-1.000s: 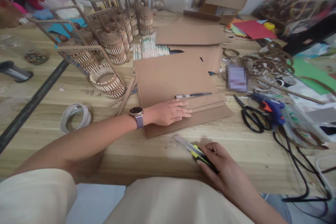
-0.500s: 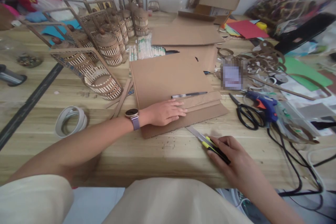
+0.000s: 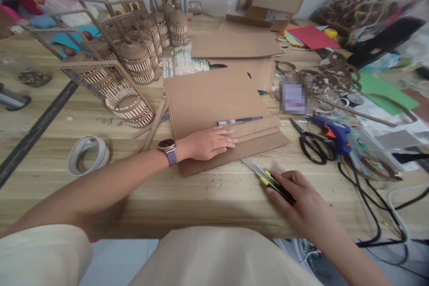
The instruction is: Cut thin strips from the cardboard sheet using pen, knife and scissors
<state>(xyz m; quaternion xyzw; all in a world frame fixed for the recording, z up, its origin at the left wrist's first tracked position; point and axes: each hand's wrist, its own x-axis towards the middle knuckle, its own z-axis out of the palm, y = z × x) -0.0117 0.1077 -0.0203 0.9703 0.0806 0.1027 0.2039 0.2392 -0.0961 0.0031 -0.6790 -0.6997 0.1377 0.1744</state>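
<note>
My left hand [image 3: 211, 143] lies flat on a brown cardboard sheet [image 3: 208, 94], fingers stretched to the right, with a watch [image 3: 167, 145] on the wrist. Just beyond the fingertips a pen [image 3: 239, 120] rests on the cardboard. Cut strips of cardboard [image 3: 258, 129] lie along the sheet's near right part. My right hand [image 3: 295, 194] is closed around a yellow and black utility knife [image 3: 270, 181]. Its long blade is out and points to the far left, with the tip close to the cardboard's near edge. Dark crumbs are scattered on the wood left of the blade.
Several small woven baskets [image 3: 136, 60] with tall handles stand at the back left. Tape rolls [image 3: 87, 155] sit left of my forearm. To the right are black scissors [image 3: 313, 145], a blue glue gun [image 3: 331, 134] with black cables, and tangled brown strips [image 3: 331, 73]. A cardboard box [image 3: 276, 0] stands behind.
The whole view has shifted slightly. My right hand and the knife have moved a little to the right. My left hand stays in place on the cardboard.
</note>
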